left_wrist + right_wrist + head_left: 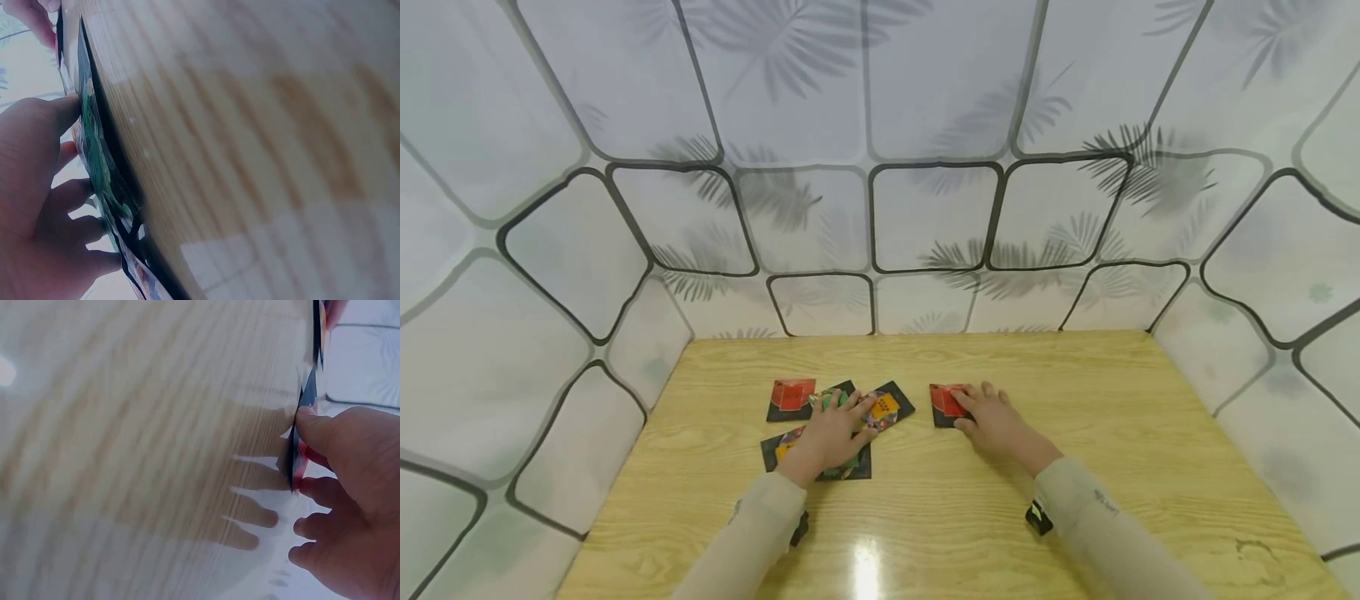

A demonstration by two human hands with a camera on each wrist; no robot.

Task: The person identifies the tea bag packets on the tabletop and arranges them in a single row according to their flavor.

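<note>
My left hand [831, 437] lies palm down, fingers spread, over a cluster of flat, dark, colourful card-like pieces. Its fingers touch a green-patterned card [94, 147] in the left wrist view. Beside its fingertips is a black card with an orange panel [886, 406]; another orange-panelled card [769, 454] lies partly hidden under the hand. At the cluster's back left sits a red and black card [791, 398]. My right hand [1000, 425] rests with extended fingers on a separate red and black card [942, 404]. Its thumb touches that card's edge [300, 440] in the right wrist view.
All cards lie on a light wood-grain table [917, 525]. White patterned fabric [932, 217] with dark outlines and leaf prints encloses its back and sides. A dark strapped device [1039, 518] is on the right wrist, with another [800, 529] on the left.
</note>
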